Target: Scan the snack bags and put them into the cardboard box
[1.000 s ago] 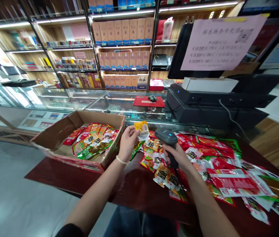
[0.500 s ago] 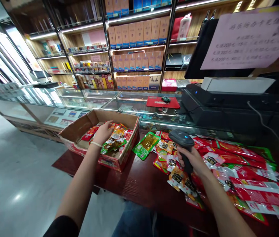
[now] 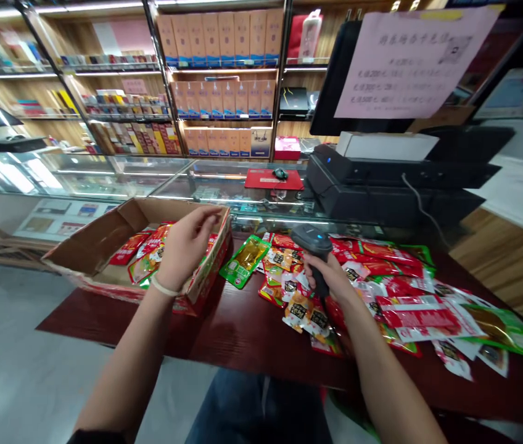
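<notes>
My right hand is wrapped round the handle of a black barcode scanner, held above the packets with its head pointing left. My left hand is over the right side of an open cardboard box. Its fingers are stretched out to the right with the thumb apart, and nothing shows in them. Red and orange snack packets lie inside the box, partly hidden by this hand. Between box and scanner, a green snack packet lies on the dark red table.
A large pile of snack packets spreads over the table's right side. Behind are a glass counter, a red mouse pad with a mouse, and a monitor with a pink notice. Boxed goods fill the back shelves.
My left hand has lifted from the packets in the box and moved toward its right wall. My view has turned to the right. The scanner stays in my right hand.
</notes>
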A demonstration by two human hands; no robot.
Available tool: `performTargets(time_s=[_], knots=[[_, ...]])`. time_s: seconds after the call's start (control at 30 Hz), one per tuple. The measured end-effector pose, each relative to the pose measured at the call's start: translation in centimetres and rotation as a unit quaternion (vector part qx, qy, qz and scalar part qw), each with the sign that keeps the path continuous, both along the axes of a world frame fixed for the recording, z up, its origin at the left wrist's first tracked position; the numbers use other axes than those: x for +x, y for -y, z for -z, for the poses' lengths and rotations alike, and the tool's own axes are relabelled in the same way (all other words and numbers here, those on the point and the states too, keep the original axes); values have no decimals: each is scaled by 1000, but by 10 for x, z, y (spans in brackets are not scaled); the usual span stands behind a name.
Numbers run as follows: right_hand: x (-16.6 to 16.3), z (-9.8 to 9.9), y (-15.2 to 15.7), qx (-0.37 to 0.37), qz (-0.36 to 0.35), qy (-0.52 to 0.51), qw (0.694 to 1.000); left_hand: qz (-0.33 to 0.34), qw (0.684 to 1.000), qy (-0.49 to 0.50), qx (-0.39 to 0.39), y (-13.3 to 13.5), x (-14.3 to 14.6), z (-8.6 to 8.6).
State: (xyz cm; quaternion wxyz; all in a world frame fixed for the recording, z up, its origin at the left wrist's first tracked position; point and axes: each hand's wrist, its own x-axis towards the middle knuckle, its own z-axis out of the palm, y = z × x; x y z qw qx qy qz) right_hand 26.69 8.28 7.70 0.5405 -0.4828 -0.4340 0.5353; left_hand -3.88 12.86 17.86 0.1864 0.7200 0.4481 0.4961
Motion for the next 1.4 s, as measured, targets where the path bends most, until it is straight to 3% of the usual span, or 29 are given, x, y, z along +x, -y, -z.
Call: performTargets(time_s=[0.07, 0.13, 0.23, 0.33, 0.43, 0.57, 0.73, 0.93, 1.07, 1.2, 1.3, 1.4], knots=[[3, -2, 1, 0, 6, -1, 1000, 54, 998, 29, -10, 8, 30, 3], [5, -4, 2, 1, 11, -3, 1000, 112, 991, 69, -35, 6, 58, 17], [9, -5, 2, 12, 18, -3, 1000, 152, 980, 105, -75, -15, 88, 56], [14, -4, 1, 27, 18, 3, 999, 102, 986, 91, -95, -44, 98, 103], [17, -1, -2, 24, 22, 2, 999, 65, 994, -5, -87, -61, 92, 140], [17, 1, -5, 7, 29, -2, 1000, 50, 976, -199, -78, -61, 80, 163], [14, -1, -5, -12, 34, 10, 999, 38, 938, -313, -146, -52, 74, 171], [11, 1, -6, -8, 36, 3, 999, 117, 942, -268, -163, -62, 69, 171], [11, 4, -7, 3, 40, -1, 999, 90, 972, -135, -169, -61, 74, 163], [13, 6, -6, 17, 33, -9, 999, 86, 987, 78, -108, -50, 88, 149], [14, 5, -5, 19, 37, -8, 999, 73, 952, 255, -155, -44, 98, 144], [14, 2, -5, 18, 35, -3, 999, 96, 877, 390, -265, -43, 103, 148]])
